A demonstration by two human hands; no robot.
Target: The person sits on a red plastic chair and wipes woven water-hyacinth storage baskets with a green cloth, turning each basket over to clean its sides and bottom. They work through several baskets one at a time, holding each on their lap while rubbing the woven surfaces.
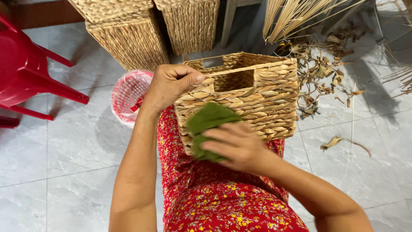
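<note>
Head view, looking down at the lap. A woven basket (pixel 244 96), rectangular, of pale braided fibre, rests on the person's knees over a red floral dress (pixel 206 193). It is tipped so that its open mouth faces away and slightly up; a cut-out handle slot shows in the upper wall. Its long axis runs left to right across the lap, slightly raised toward the right.

Left hand (pixel 169 86): clenched over the basket's upper left corner, thumb lying along the rim, fingers wrapped behind and out of sight. It steadies the basket.

Right hand (pixel 236 146): pressed flat on a green cloth pad (pixel 208 122), fingers extended and pointing left, holding the pad against the near woven side. The pad lies directly under and just beyond the fingertips, bunched, its longer side running up and to the right from the hand. The right hand is the nearer one to the pad; the left is apart from it, at the rim.

Surroundings: grey tiled floor (pixel 68 141); pink mesh basket (pixel 128 94) just left of the knees; red plastic chair (pixel 30 73) at far left; two more woven baskets (pixel 141 34) behind; dried reed stalks (pixel 292 17) and leaf scraps (pixel 322 73) to the right.
</note>
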